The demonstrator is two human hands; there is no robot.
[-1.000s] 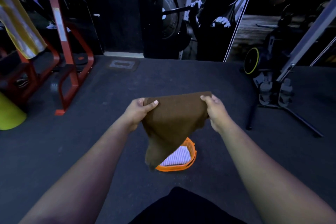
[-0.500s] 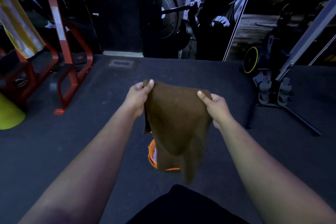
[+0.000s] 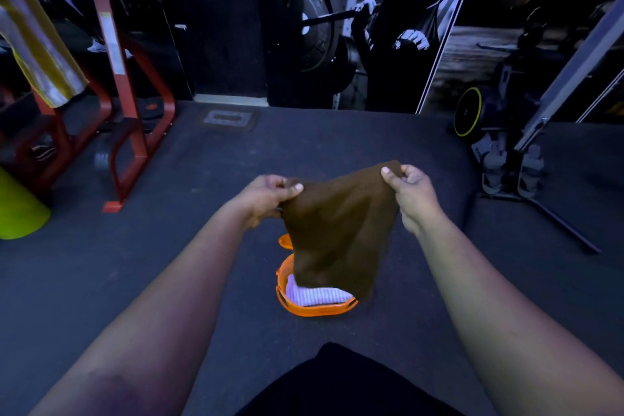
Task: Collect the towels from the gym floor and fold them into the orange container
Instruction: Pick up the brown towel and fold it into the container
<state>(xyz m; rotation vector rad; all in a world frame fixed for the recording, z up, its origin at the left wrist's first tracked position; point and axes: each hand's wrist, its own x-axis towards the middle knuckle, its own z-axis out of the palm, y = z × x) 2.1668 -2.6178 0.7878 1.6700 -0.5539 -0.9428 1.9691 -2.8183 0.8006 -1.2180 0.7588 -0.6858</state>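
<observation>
A brown towel hangs in the air in front of me, held by its top corners. My left hand pinches the left corner and my right hand pinches the right corner, a little higher. The cloth's lower end dangles over the orange container on the dark gym floor and hides much of it. A folded white striped towel lies inside the container.
A red steel rack stands at the left with a lime-green cone beside it. An exercise machine on a black stand is at the right. Dark rubber floor surrounds the container.
The towel's hanging end has swung back, uncovering the white towel in the container. My right hand has risen slightly and my left hand has dropped and regripped its corner.
</observation>
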